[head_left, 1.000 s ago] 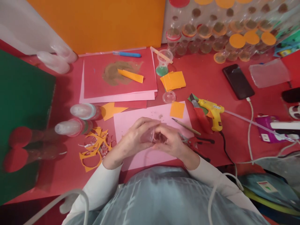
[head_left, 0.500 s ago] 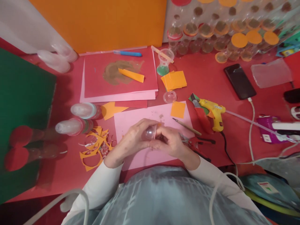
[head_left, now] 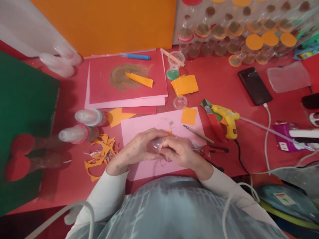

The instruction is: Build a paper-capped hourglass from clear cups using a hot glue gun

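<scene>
Over a pink sheet (head_left: pixel 147 171), my left hand (head_left: pixel 139 146) is closed around a small clear plastic cup (head_left: pixel 156 145). My right hand (head_left: pixel 179 151) pinches the cup's right-hand rim, its fingers pressed together there. Part of the cup is hidden by the fingers. A bit of orange shows just above the hands. An orange square (head_left: pixel 188 116) and a thin craft knife (head_left: pixel 198 133) lie on the sheet beyond my right hand. Red-handled scissors (head_left: pixel 205 151) lie beside that hand.
A yellow glue gun (head_left: pixel 228 119) with a cord lies to the right, near a phone (head_left: pixel 254 86). Orange paper scraps (head_left: pixel 101 156) and two bottle-like plastic pieces (head_left: pixel 88 117) are on the left. Rows of clear cups (head_left: pixel 219 31) stand at the back right. Orange squares (head_left: pixel 186 84) are stacked mid-table.
My left hand and the cup have shifted slightly left, and the cup has tilted. My right fingers have closed further over its rim.
</scene>
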A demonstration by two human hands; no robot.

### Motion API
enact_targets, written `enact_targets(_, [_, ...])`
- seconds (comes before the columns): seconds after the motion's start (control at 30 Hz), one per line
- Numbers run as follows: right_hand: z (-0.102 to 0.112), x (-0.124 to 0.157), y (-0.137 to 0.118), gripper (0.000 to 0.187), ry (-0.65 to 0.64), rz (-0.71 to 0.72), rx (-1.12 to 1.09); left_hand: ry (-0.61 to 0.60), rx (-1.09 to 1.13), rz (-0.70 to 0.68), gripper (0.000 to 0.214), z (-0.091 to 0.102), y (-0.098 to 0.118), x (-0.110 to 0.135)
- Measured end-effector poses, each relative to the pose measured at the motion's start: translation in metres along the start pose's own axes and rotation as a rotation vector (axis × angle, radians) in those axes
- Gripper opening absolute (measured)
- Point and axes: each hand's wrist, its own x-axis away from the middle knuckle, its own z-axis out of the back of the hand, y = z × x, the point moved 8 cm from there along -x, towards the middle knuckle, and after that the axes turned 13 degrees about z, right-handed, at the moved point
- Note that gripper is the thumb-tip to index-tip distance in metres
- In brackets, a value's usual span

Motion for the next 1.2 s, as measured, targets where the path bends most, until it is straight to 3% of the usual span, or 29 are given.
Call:
enact_targets(0.33, [-0.002,0.002,0.0,0.026,-0.065,-0.058,0.001,-0.018,-0.032,-0.042,0.044,0.0,0.003,0.002])
enact_targets(0.53, [0.004,0.002,0.006,0.028,0.022,-0.083,-0.045,0.069,0.004,-0.031,0.049,0.004,-0.001,0.002])
enact_targets(0.73, [0.006,0.007,0.017,0.046,0.104,-0.094,-0.018,0.161,-0.064,-0.085,0.046,0.001,0.002,0.003])
enact_targets(0.9, [0.003,0.011,0.019,0.032,0.089,-0.15,0.054,0.116,-0.055,-0.091,0.05,-0.005,0.002,0.003])
enact_targets(1.2, [0.001,0.008,0.009,0.026,0.034,-0.072,0.044,0.02,0.021,-0.005,0.052,-0.002,-0.002,0.001])
